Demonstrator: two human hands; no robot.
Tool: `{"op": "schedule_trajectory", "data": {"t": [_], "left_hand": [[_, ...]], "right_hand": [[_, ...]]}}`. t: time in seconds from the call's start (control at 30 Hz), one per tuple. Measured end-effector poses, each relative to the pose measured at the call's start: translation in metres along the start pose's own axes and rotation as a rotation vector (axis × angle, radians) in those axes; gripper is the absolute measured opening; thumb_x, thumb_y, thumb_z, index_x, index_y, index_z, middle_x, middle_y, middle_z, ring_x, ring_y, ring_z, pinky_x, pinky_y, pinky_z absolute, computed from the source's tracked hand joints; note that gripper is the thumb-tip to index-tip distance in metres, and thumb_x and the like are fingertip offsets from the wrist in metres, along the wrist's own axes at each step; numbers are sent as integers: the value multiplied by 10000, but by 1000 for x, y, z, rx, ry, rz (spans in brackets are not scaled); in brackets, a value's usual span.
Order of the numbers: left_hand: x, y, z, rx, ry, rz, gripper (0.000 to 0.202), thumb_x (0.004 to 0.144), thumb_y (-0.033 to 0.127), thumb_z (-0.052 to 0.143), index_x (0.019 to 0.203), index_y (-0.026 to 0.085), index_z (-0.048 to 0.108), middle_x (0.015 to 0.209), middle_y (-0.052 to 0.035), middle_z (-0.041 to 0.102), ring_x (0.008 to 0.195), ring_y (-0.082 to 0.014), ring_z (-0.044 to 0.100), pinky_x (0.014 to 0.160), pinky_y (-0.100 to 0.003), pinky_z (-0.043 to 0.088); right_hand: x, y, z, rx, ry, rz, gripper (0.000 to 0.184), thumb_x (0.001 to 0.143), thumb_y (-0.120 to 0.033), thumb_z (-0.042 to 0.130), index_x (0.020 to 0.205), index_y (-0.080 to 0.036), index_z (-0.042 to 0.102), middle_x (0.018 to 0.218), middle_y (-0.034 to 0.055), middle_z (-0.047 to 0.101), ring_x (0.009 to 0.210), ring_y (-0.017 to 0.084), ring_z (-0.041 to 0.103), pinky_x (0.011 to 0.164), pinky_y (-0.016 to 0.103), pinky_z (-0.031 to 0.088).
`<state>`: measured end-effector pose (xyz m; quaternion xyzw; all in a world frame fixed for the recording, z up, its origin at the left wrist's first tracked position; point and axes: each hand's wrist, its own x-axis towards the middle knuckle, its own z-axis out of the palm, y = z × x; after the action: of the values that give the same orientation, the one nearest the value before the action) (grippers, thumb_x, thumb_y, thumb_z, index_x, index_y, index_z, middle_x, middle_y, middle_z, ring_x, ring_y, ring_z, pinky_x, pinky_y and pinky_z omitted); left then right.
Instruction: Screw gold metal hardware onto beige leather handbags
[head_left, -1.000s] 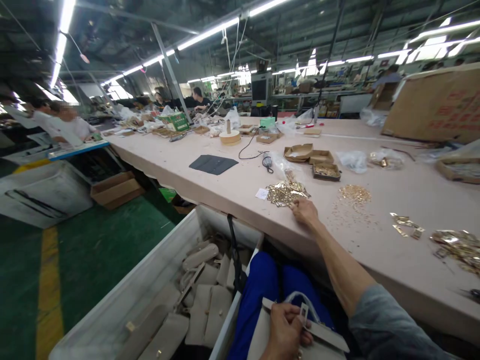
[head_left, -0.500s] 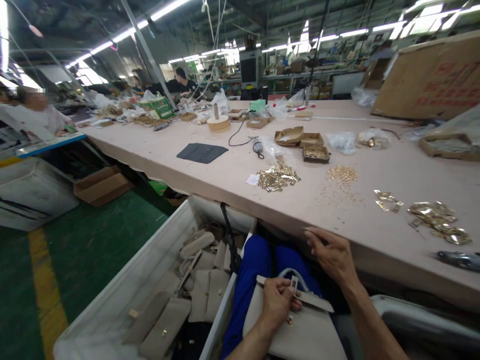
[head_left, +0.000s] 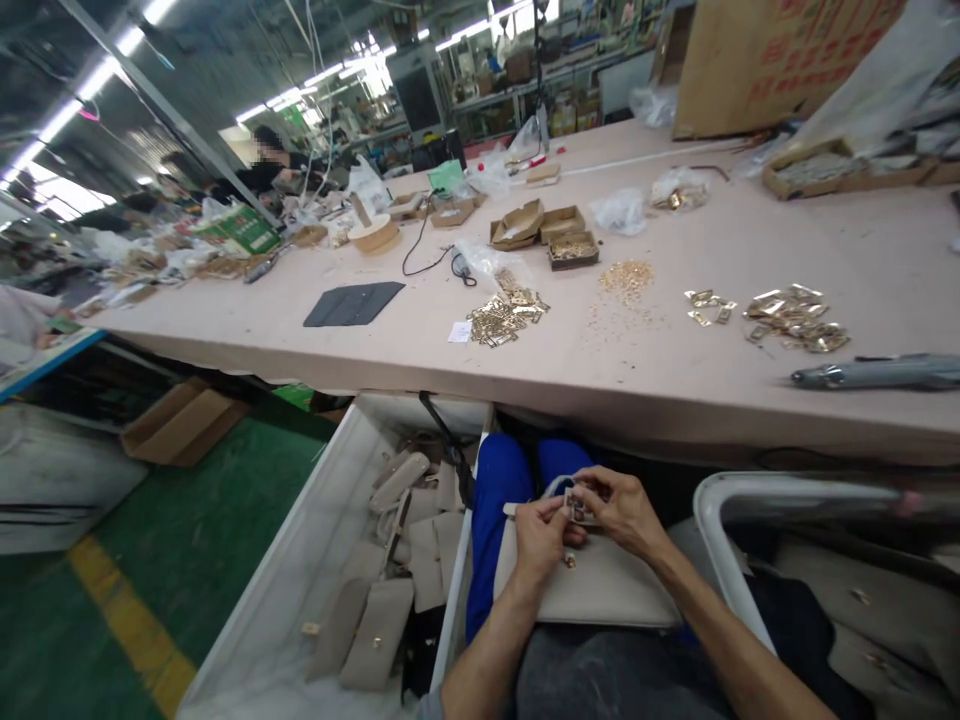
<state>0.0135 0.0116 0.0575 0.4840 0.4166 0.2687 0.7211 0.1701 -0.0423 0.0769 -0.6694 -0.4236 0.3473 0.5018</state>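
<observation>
A beige handbag (head_left: 592, 585) lies on my lap over blue trousers. My left hand (head_left: 541, 540) pinches the bag's strap tab near its top edge. My right hand (head_left: 619, 510) is closed beside it, fingertips pressing a small gold metal fitting (head_left: 578, 506) onto the same tab. The two hands touch over the bag. On the pink table (head_left: 525, 370) above lie a heap of gold metal plates (head_left: 504, 315) and a scatter of small gold parts (head_left: 626, 280).
A white bin (head_left: 300, 560) of beige bags stands at my left. A second white bin (head_left: 750, 500) sits at my right. A grey power tool (head_left: 877, 373) lies by the table's front edge. More gold fittings (head_left: 795, 320) and small cardboard trays (head_left: 551, 232) lie on the table. People sit far left.
My right hand has come back from the heap of gold plates on the table to my lap and joined the left hand on the bag's tab. The view has tilted down.
</observation>
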Motion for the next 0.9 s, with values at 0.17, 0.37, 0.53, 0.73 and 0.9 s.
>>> {"op": "schedule_trajectory", "data": {"t": [0.17, 0.37, 0.53, 0.73, 0.9], "left_hand": [[-5, 1, 0, 25, -2, -2, 579, 767, 604, 826, 1021, 83, 815, 802, -126, 781, 580, -192, 732, 581, -295, 628], [-7, 0, 1, 28, -35, 33, 507, 826, 569, 778, 979, 86, 813, 801, -100, 768, 574, -159, 711, 581, -263, 617], [-5, -2, 1, -16, -47, 34, 515, 806, 576, 793, 999, 99, 815, 825, -85, 762, 565, -156, 701, 585, -290, 632], [-4, -5, -3, -15, -66, 43, 528, 802, 567, 795, 1043, 97, 810, 845, -93, 772, 628, -194, 727, 662, -359, 659], [-2, -8, -6, 20, -43, 73, 529, 821, 536, 782, 1121, 101, 808, 862, -104, 787, 711, -234, 740, 689, -391, 661]], "right_hand": [[2, 5, 13, -41, 51, -18, 262, 903, -457, 656, 901, -246, 812, 865, 67, 729, 752, 239, 688, 683, 350, 557], [0, 9, 12, 173, 4, 146, 377, 855, -555, 700, 922, -201, 810, 851, 89, 748, 606, 224, 671, 555, 341, 565], [1, 9, 11, 22, 68, 42, 333, 870, -515, 672, 867, -221, 830, 863, 88, 745, 767, 250, 696, 699, 358, 561], [2, 10, 18, -79, 79, 43, 315, 880, -472, 635, 842, -231, 834, 813, 72, 726, 733, 234, 663, 688, 344, 500], [1, 7, 24, -179, 96, 30, 341, 894, -442, 592, 820, -210, 832, 810, 81, 720, 726, 224, 648, 693, 334, 460]]}}
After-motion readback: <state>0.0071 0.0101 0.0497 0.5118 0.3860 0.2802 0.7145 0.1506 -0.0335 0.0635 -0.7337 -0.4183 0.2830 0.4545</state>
